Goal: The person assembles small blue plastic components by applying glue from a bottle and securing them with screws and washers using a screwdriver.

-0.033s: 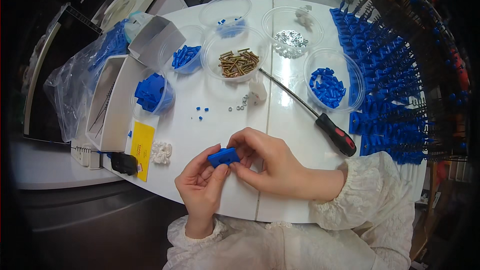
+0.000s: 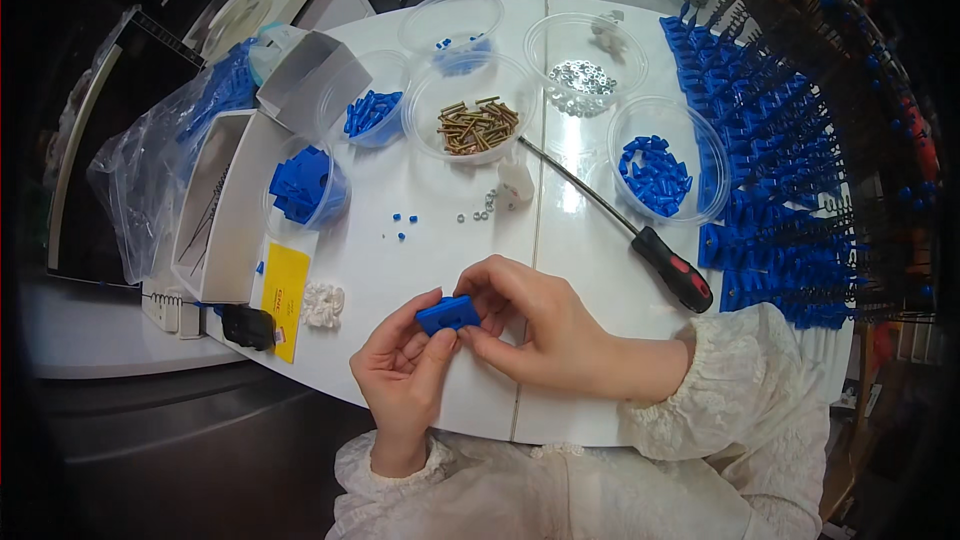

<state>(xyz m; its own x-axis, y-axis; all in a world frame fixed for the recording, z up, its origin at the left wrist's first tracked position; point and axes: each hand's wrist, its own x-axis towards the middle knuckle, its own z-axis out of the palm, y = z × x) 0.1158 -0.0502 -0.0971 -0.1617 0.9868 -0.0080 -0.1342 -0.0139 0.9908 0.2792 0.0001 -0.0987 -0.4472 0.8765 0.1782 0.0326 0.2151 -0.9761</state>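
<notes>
A small flat blue plastic piece point(image 2: 447, 314) with a dark hole in its face is held tilted above the near part of the white table. My left hand point(image 2: 402, 358) pinches its left side between thumb and fingers. At its right edge, my right hand point(image 2: 545, 328) closes thumb and fingertips on the same piece; anything else small between those fingers is hidden. Beyond the hands lie several tiny blue caps point(image 2: 401, 236) and a few metal nuts point(image 2: 482, 215), beside a white crumpled lump point(image 2: 515, 186).
Clear tubs hold brass-coloured screws point(image 2: 478, 127), nuts point(image 2: 582, 77), blue cone-shaped parts point(image 2: 655, 175), blue sleeves point(image 2: 372, 112) and flat blue pieces point(image 2: 300, 185). A screwdriver point(image 2: 672, 267) lies right of centre. Blue assemblies with springs point(image 2: 765, 165) crowd the right side. Leftward are a white box point(image 2: 235, 210) and yellow card point(image 2: 285, 305).
</notes>
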